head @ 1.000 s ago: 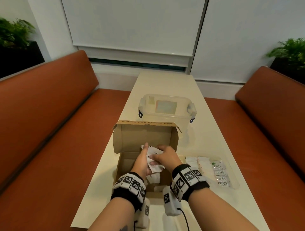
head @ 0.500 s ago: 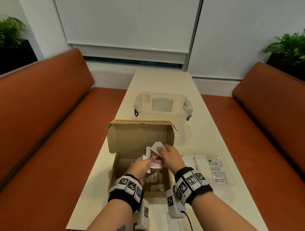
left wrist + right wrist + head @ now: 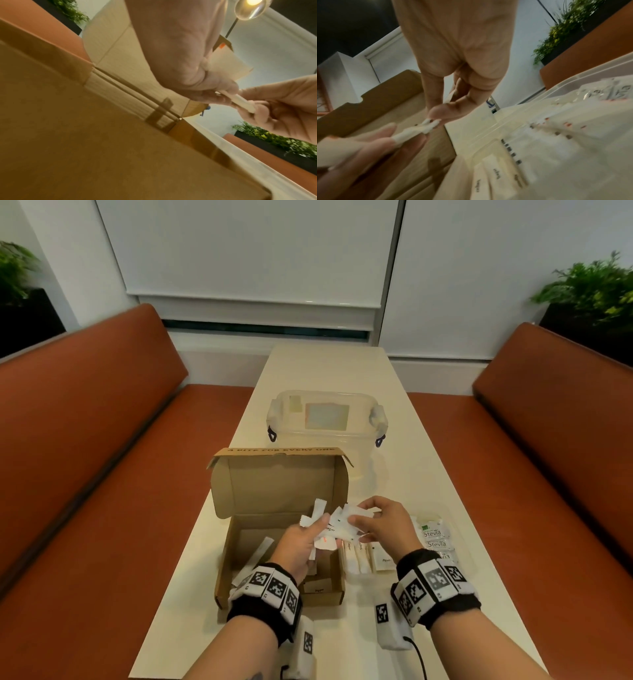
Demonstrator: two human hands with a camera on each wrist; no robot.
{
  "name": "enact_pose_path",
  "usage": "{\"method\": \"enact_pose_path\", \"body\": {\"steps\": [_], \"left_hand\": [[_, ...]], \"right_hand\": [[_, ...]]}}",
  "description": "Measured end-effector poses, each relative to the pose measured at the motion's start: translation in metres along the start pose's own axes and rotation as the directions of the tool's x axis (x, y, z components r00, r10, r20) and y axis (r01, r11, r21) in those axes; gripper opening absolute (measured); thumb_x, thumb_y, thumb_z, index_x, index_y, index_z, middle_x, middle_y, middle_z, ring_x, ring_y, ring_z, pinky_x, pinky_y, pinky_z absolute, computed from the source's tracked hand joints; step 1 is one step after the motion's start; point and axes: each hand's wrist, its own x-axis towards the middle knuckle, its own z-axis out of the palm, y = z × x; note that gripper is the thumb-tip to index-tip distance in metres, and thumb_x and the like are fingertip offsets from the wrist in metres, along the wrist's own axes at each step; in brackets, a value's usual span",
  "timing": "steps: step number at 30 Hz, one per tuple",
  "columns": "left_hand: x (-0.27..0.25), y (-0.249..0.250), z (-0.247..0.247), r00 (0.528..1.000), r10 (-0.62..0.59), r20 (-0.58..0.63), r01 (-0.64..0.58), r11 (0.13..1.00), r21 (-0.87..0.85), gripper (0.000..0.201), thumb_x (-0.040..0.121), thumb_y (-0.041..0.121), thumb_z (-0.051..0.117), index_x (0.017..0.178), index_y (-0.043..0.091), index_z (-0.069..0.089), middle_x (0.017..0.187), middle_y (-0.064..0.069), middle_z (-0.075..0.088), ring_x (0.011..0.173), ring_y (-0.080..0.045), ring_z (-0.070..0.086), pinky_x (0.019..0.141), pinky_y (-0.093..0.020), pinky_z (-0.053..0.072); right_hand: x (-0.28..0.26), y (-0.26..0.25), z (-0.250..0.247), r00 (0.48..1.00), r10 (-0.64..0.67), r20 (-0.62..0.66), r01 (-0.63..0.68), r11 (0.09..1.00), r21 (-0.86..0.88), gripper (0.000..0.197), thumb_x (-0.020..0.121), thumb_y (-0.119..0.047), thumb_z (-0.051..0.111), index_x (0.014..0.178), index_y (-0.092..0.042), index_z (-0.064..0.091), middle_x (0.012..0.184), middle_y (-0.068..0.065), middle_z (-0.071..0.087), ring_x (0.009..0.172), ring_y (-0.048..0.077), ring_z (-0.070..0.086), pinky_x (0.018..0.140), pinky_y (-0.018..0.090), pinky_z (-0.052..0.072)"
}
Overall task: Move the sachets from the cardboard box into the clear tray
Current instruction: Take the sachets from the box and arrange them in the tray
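**Sachets held above the box**

A bunch of white sachets (image 3: 337, 523) is pinched between the left hand (image 3: 301, 546) and right hand (image 3: 385, 525), both grips closed on it, above the cardboard box (image 3: 274, 498) beside the clear tray (image 3: 460, 559).

Cardboard box (image 3: 279, 491): one, open, left of the clear tray
Clear tray (image 3: 460, 556): one
Lidded tub (image 3: 325, 419): one, beyond the tray
Hands: two
Benches: two
Plants: two
Sachets: too bunched to count
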Motion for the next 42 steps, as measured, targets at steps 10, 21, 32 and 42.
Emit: {"method": "enact_pose_path", "body": {"steps": [10,21,32,42], "left_hand": [[0.001,-0.013,0.023,0.998,-0.001,-0.058,0.007,0.996,0.09,0.022,0.085,0.006,0.067,0.105,-0.002,0.065,0.101,-0.019,0.071,0.073,-0.02,0.071,0.05,-0.02,0.053],[0.011,-0.025,0.034,1.0,0.007,-0.026,-0.001,0.981,0.194,0.009,0.084,0.005,0.069,0.091,0.003,0.065,0.081,-0.01,0.074,0.063,-0.019,0.071,0.053,-0.025,0.056],[0.016,-0.03,0.034,0.992,0.091,-0.092,-0.069,0.974,0.218,0.004,0.084,0.004,0.067,0.087,0.003,0.064,0.078,-0.013,0.071,0.058,-0.021,0.067,0.058,-0.027,0.056],[0.017,-0.028,0.035,0.996,0.051,-0.075,-0.032,0.971,0.238,0.014,0.085,0.006,0.067,0.098,0.003,0.063,0.092,-0.016,0.071,0.058,-0.019,0.069,0.053,-0.025,0.055]], "right_hand": [[0.0,0.019,-0.024,0.996,0.048,0.075,-0.055,0.995,0.088,0.018,0.091,-0.008,0.057,0.075,-0.01,0.065,0.072,0.004,0.064,0.067,0.015,0.063,0.068,0.026,0.058],[0.005,0.038,-0.068,0.997,0.007,0.072,0.026,0.897,-0.442,0.008,0.079,-0.012,0.074,0.073,-0.017,0.07,0.066,-0.007,0.062,0.061,0.004,0.052,0.055,0.012,0.038],[0.011,0.046,-0.054,0.989,-0.012,0.146,0.1,0.784,-0.612,0.003,0.077,-0.009,0.074,0.079,-0.008,0.072,0.069,-0.004,0.061,0.066,0.008,0.054,0.063,0.016,0.046],[0.008,0.052,-0.051,0.978,-0.086,0.193,0.203,0.63,-0.749,0.006,0.082,-0.014,0.069,0.085,-0.017,0.073,0.087,0.0,0.071,0.09,0.017,0.059,0.084,0.025,0.05]]}}
